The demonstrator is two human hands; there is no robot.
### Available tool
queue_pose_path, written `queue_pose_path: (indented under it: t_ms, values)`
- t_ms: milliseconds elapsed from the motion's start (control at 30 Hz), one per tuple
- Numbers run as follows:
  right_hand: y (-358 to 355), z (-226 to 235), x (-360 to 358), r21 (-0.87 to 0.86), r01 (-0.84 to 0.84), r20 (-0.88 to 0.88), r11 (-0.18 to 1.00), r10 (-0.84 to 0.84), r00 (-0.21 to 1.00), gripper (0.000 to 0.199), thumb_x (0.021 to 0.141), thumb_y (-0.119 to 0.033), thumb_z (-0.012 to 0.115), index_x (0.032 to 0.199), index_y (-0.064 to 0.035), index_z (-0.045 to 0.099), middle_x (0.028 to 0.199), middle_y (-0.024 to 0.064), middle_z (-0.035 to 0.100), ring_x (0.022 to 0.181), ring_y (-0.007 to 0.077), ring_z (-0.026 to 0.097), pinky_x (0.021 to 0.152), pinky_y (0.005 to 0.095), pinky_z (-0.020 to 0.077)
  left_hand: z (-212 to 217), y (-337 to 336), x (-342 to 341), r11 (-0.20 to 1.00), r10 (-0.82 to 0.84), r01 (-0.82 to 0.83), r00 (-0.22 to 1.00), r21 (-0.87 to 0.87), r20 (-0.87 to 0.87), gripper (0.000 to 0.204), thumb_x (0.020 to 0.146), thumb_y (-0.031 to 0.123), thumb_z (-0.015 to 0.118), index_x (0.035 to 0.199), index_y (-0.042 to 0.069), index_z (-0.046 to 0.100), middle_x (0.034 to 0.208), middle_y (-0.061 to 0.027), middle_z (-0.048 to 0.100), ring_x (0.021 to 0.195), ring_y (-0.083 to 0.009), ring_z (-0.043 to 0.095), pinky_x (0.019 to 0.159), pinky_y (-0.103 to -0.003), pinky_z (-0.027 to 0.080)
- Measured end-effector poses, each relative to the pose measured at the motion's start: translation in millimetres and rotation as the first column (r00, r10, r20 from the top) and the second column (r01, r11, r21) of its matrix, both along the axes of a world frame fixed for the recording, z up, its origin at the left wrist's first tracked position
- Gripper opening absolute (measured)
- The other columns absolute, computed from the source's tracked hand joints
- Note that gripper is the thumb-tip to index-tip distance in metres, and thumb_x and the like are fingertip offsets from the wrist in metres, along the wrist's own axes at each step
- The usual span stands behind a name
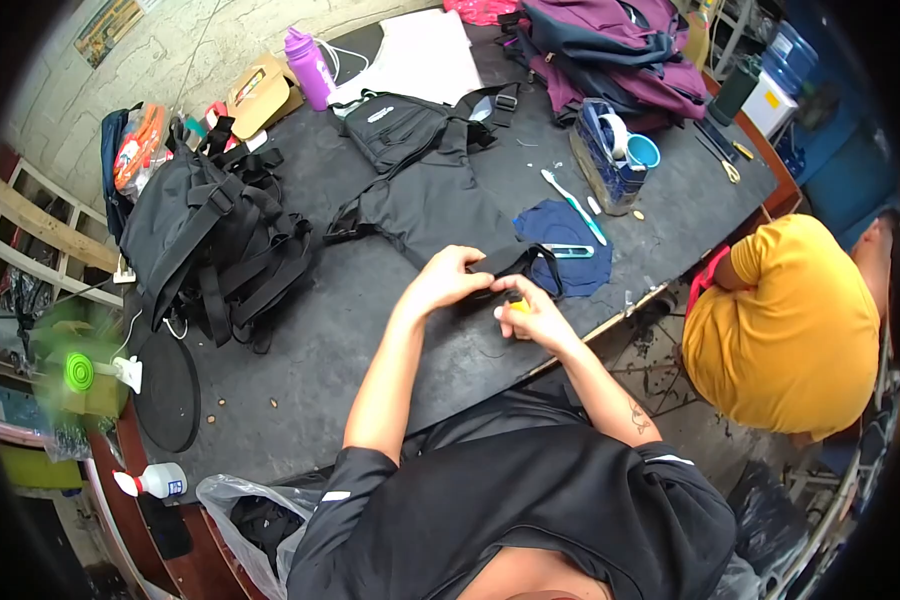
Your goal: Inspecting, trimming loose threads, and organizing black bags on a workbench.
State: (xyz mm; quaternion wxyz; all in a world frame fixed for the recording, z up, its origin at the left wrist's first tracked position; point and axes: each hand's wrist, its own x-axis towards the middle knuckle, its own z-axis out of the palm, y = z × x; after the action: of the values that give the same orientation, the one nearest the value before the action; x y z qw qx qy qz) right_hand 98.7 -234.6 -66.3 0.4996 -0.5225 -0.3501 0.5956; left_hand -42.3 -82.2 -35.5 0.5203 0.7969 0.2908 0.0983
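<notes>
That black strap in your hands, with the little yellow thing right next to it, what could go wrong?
1. The right hand holds a small yellow thing, maybe a lighter, close to the fingers of the left hand; they could get hurt.
2. The black strap might be damaged too far along.
3. The dark blue fabric piece lies just behind and could be caught as well.

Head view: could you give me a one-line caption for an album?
Both hands, left and right, grip a black strap above a dark worktable; the right also pinches something small and yellow.
</notes>
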Motion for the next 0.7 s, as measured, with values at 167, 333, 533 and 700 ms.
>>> queue_pose_path:
  t_ms: [167,333,533,700]
  values:
    - [-2,4,16,0.153,0.202,-0.303,0.967,-0.149,0.941,0.08,0.086,-0.006,0.063,0.152,-0.0187,0.018,0.079,0.0077,0.062,0.047,0.0034,0.036,0.045,0.0187,0.0304,-13,-11,-73,0.972,0.042,0.084,0.855,-0.219,0.517,0.021,0.074,0.001,0.065,0.095,0.003,0.065,0.119,-0.0077,0.054,0.11,-0.0175,0.048,0.092,-0.031,0.038]
    - [8,9,18,0.248,0.139,-0.517,0.959,0.009,0.856,0.076,0.088,-0.006,0.063,0.151,-0.0159,0.023,0.083,0.0085,0.063,0.048,0.0024,0.035,0.046,0.0193,0.0315,-39,-33,-117,0.971,0.233,-0.222,0.96,-0.085,0.156,0.023,0.076,-0.001,0.061,0.097,0.005,0.067,0.118,-0.007,0.056,0.111,-0.0221,0.05,0.097,-0.032,0.036]
    - [16,14,3,0.231,0.176,-0.518,0.957,-0.032,0.855,0.051,0.091,-0.012,0.064,0.138,-0.0035,0.046,0.083,0.0067,0.065,0.05,0.0026,0.04,0.048,0.0193,0.0345,0,-41,-80,0.879,0.385,-0.459,0.842,0.127,0.378,0.025,0.085,0.002,0.057,0.109,0.002,0.066,0.109,-0.0058,0.06,0.1,-0.0146,0.057,0.088,-0.026,0.043]
    - [22,24,6,0.301,0.175,-0.377,0.937,-0.052,0.925,0.033,0.09,-0.017,0.066,0.119,-0.0016,0.06,0.079,0.0038,0.065,0.051,0.0024,0.042,0.049,0.0187,0.0347,24,-37,-31,0.96,0.279,-0.249,0.842,-0.126,0.462,0.023,0.096,0.02,0.058,0.105,0.0,0.065,0.092,-0.0014,0.065,0.085,-0.0097,0.058,0.079,-0.024,0.045]
